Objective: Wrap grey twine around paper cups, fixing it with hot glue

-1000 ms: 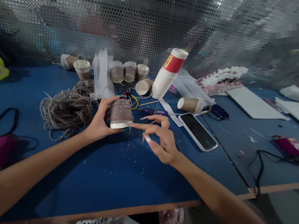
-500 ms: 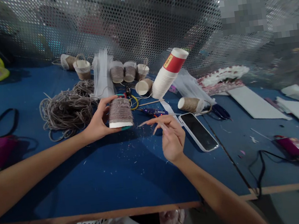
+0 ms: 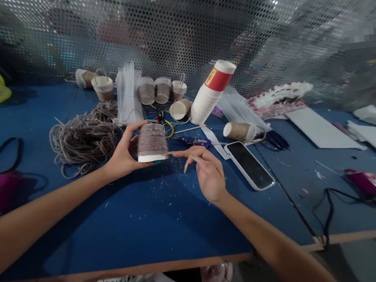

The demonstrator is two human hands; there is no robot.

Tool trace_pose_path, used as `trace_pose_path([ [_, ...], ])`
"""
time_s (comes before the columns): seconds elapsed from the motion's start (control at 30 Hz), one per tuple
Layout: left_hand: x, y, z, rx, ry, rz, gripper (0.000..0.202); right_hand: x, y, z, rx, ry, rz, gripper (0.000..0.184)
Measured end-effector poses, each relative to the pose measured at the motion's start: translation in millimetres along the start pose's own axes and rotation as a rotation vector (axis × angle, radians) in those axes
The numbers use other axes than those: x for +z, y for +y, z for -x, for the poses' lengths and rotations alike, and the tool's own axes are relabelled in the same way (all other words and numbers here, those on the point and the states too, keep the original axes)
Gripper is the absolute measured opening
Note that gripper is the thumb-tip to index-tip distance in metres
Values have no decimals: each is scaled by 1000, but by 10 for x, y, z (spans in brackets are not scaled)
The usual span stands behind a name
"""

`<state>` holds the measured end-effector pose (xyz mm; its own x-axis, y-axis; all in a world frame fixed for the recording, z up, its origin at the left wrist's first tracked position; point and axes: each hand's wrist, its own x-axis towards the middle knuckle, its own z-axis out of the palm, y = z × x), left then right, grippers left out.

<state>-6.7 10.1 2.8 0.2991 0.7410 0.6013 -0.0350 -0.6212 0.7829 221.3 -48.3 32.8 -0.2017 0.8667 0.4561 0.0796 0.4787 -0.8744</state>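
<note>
Centre of frame: the left hand holds a twine-wrapped cup just above the blue counter. Its grip is clamped on the cup, thumb on the upper edge and the other fingers under the white lower rim. The cup stands nearly upright, its side covered in grey-brown windings.

Right of centre: the right hand has a loose, parted grip that encloses nothing. Its index finger stretches left to the cup's lower rim; whether it touches cannot be told.

Left of the cup lies a loose coil of twine. To the upper right leans a stack of paper cups. A phone lies face up just right of the right hand.
</note>
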Motion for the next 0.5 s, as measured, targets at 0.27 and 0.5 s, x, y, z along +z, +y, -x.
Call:
trace_pose_path([
  [0.27, 0, -163, 21, 14, 43, 51, 94, -35, 85, -46, -34, 243, 199, 27],
  [0.5, 7, -100, 13, 7, -101, 126, 97, 47, 207, -145, -139, -177, 254, 102],
])
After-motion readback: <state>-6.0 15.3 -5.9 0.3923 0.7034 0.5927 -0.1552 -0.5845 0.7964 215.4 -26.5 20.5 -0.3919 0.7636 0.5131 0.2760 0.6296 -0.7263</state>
